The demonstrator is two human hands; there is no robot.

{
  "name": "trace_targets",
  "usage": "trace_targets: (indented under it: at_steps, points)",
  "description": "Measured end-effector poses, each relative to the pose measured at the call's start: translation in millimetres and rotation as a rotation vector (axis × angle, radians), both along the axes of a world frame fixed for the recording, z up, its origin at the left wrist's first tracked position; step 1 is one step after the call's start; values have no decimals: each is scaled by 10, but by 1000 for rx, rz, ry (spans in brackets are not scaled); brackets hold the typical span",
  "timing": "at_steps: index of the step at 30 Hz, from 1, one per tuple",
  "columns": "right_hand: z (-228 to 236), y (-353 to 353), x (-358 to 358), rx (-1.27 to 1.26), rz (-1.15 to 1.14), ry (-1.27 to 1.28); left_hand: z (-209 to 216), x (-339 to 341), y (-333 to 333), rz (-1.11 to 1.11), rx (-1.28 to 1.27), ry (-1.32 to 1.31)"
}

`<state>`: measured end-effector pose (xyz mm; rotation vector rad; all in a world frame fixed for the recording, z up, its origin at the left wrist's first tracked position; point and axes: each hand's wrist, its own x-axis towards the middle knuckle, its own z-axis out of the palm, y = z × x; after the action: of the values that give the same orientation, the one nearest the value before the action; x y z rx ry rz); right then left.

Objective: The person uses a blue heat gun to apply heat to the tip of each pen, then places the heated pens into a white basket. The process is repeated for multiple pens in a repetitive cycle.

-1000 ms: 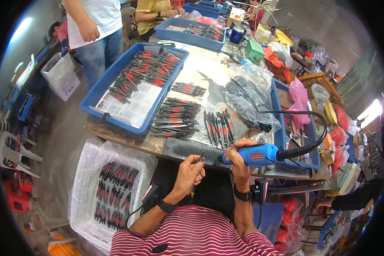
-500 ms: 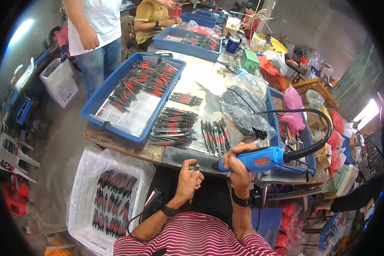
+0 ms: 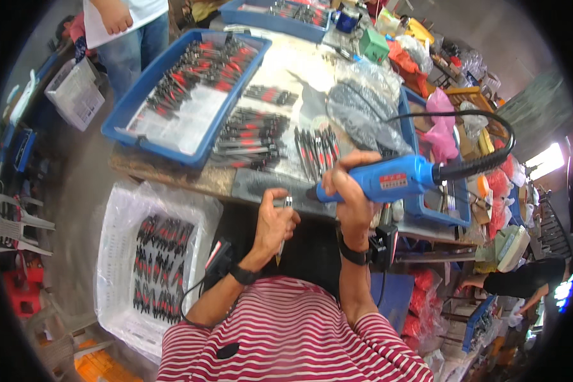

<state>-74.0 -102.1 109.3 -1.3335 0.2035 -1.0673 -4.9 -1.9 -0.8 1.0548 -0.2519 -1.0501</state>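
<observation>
the right hand [image 3: 353, 191] has its grip closed around the blue tool [image 3: 391, 180] close to the dark nose; holding it that far forward probably steadies the tip, and the cable [image 3: 474, 169] loops off the rear, to the right of both hands. the left grip is closed too: the left hand [image 3: 275, 223] holds a slim piece [image 3: 288, 202] nearly upright, silvery end up and pointed end down, just short of the tabletop [image 3: 293, 57]. held so, its upper end sits near the tool's nose, with a gap between. red-and-black pieces [image 3: 251, 137] lie in stacks and a row by the tabletop's near edge, seemingly for easy reach; more lie in the blue tray [image 3: 162, 155] and the white crate [image 3: 116, 254]. the left forearm slants inward from the lower left; the right one rises almost straight, the tool nearly level across it.
</observation>
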Motion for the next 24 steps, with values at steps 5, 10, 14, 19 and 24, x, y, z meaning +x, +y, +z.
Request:
trace_targets:
  at_steps: [5,10,14,19,24]
  points:
    - [-75,40,68,99,-51,44,11,11,2,-15,18,4]
    - [-109,4,101,-18,-92,68,20,30,-5,-22,43,5]
    - [-94,28,90,28,-51,59,24,41,-8,-29,69,-21]
    - [-86,80,130,22,-61,88,46,39,-14,-22,58,-10]
    - [-111,85,159,-42,-77,122,64,39,-13,-19,66,8]
